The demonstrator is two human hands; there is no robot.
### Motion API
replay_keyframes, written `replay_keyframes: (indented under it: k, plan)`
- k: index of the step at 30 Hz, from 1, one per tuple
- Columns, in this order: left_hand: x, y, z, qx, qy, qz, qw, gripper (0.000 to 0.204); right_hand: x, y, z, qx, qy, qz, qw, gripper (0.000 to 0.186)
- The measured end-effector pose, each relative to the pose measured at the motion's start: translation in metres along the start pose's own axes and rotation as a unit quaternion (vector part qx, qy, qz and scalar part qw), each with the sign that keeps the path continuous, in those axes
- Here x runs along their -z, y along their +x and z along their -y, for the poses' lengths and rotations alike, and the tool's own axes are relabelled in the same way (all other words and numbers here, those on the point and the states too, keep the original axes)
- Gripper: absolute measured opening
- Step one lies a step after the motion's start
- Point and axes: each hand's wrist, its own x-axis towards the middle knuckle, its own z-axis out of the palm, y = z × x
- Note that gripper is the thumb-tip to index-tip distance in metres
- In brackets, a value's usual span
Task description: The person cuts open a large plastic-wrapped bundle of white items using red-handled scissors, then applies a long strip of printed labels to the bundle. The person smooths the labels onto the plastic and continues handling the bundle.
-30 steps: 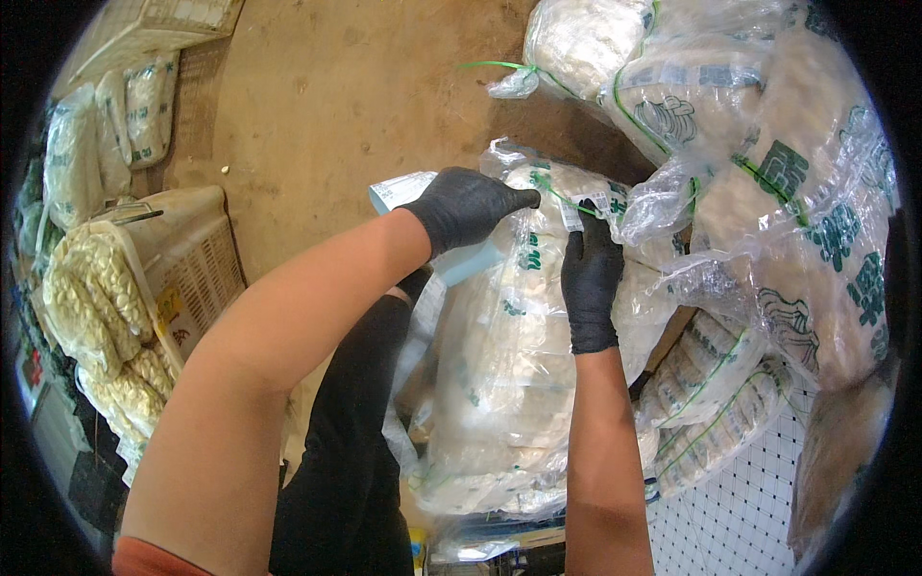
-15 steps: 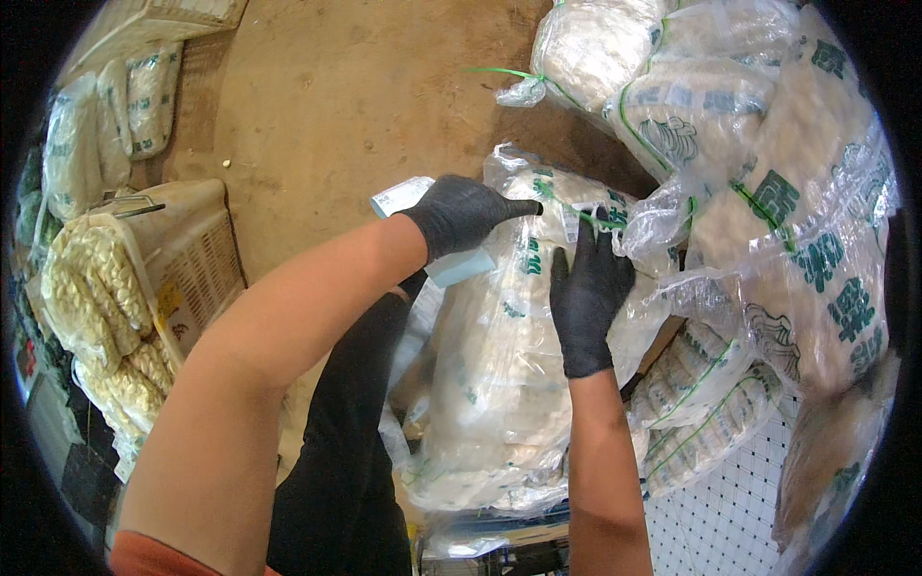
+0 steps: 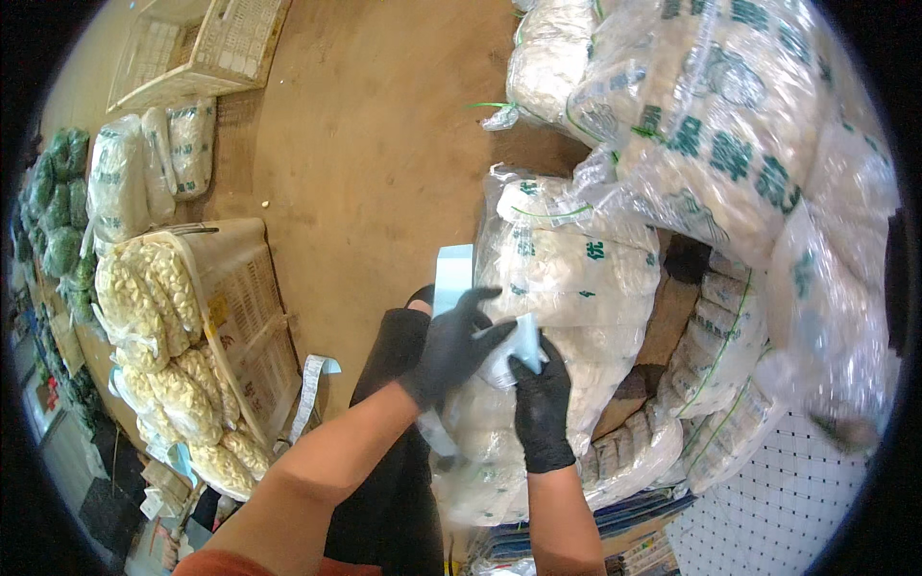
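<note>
My left hand (image 3: 444,348), in a black glove, holds a strip of labels with light blue backing (image 3: 453,272). One end of the strip stands up beyond the hand; its thumb and forefinger reach toward my right hand. My right hand (image 3: 544,408), also black-gloved, pinches a bent pale blue and white piece (image 3: 524,344) between thumb and fingers. Whether this piece is joined to the strip is hidden. Under both hands lies a large clear plastic bag (image 3: 576,312) with green print, full of pale packs, a green tie (image 3: 552,212) at its far end.
More filled clear bags (image 3: 730,125) are heaped at the right. A plastic crate (image 3: 252,317) stands at the left beside bags of pale yellow pieces (image 3: 154,298). Another crate (image 3: 226,48) is at the far left. A loose label strip (image 3: 309,389) hangs near the crate.
Both hands have left the bag's tied end and come nearer, meeting over its middle. My right hand now pinches a pale blue piece. The view has shifted, showing more at the left.
</note>
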Motion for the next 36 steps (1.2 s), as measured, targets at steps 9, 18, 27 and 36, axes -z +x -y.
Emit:
replay_keyframes:
  k: [9,18,27,36]
  plan:
    - [0.003,-0.057,0.025,0.058,-0.124,0.192,0.972,0.029,0.03,-0.006,0.022,0.043,0.009,0.008,0.999,0.055]
    - [0.002,-0.054,0.016,0.024,-0.066,0.148,0.986,0.029,0.021,-0.024,0.035,0.392,-0.417,-0.003,0.82,0.029]
    - [0.002,-0.036,0.019,-0.15,0.146,0.151,0.966,0.023,0.005,-0.005,0.034,0.337,-0.442,0.107,0.824,0.022]
    - [0.003,-0.025,0.03,-0.161,0.126,0.119,0.972,0.025,0.042,0.036,0.001,0.205,-0.275,0.137,0.93,0.014]
